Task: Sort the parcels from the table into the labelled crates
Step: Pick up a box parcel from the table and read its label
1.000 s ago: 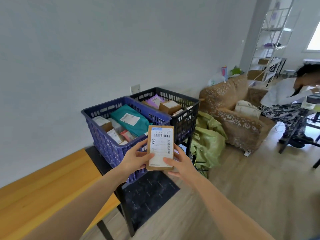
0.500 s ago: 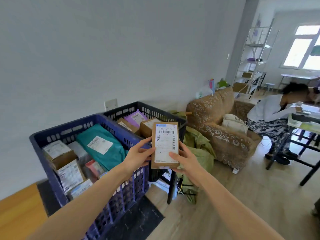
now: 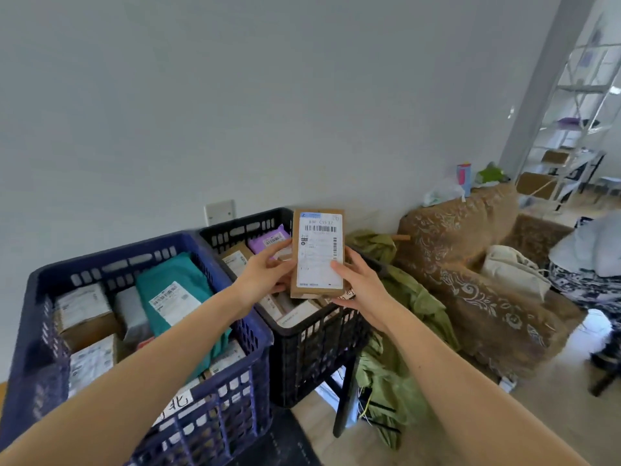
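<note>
From my remote station I saw both hands hold a flat brown parcel (image 3: 317, 253) upright above the black crate (image 3: 302, 327), its white label facing the camera. The left hand (image 3: 263, 275) pinched its left edge and the right hand (image 3: 361, 287) curled round its lower right corner. The black crate stood just beside a blue crate (image 3: 255, 334); both held parcels, among them a teal parcel (image 3: 181, 290) in the blue crate and a purple parcel (image 3: 268, 238) in the black.
</note>
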Tool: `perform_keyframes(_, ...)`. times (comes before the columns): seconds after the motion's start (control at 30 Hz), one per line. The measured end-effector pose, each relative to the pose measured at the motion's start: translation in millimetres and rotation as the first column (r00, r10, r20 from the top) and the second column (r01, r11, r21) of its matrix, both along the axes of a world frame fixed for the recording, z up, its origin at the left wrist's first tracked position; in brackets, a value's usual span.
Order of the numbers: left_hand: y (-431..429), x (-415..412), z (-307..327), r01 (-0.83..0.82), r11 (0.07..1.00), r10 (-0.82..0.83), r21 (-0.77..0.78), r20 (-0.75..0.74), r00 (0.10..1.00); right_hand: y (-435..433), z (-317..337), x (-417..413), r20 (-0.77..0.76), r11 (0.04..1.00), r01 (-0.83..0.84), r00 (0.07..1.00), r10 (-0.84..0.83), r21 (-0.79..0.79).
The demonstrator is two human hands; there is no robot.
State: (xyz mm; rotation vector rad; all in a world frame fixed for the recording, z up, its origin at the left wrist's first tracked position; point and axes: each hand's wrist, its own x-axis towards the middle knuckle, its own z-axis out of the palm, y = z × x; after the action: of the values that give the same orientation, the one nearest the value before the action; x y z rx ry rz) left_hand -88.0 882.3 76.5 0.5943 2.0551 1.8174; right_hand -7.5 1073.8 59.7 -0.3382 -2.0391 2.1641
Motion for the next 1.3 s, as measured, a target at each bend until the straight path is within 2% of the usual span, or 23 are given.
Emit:
perform_keyframes(0.2, 37, -25, -1, -0.192, 0.98, 0.194, -0.049, 0.024, 0.981, 50, -13, -66, 0.026, 0.98, -0.196, 0.98, 0.197, -0.025)
perform_keyframes(0.5, 86, -43, -18, -0.338, 0.934, 0.347, -0.114, 0.078, 0.935, 109, -38, -132, 0.147, 0.911, -0.411, 0.9, 0.41, -0.024)
perform_keyframes(0.63, 91, -53, -28, -0.378, 0.916, 0.392, -0.137, 0.101, 0.914, 115, -50, -153, 0.183, 0.876, -0.476, 0.857, 0.482, -0.081)
perform_keyframes(0.87, 80, -76, -35, -0.444, 0.875, 0.473, -0.192, 0.153, 0.868, 107, -54, -180, 0.234, 0.832, -0.532, 0.798, 0.555, -0.158)
perform_keyframes(1.3, 47, -114, -32, -0.417, 0.874, 0.46, -0.249, 0.146, 0.876, 71, -54, -215, 0.263, 0.805, -0.547, 0.762, 0.592, -0.231)
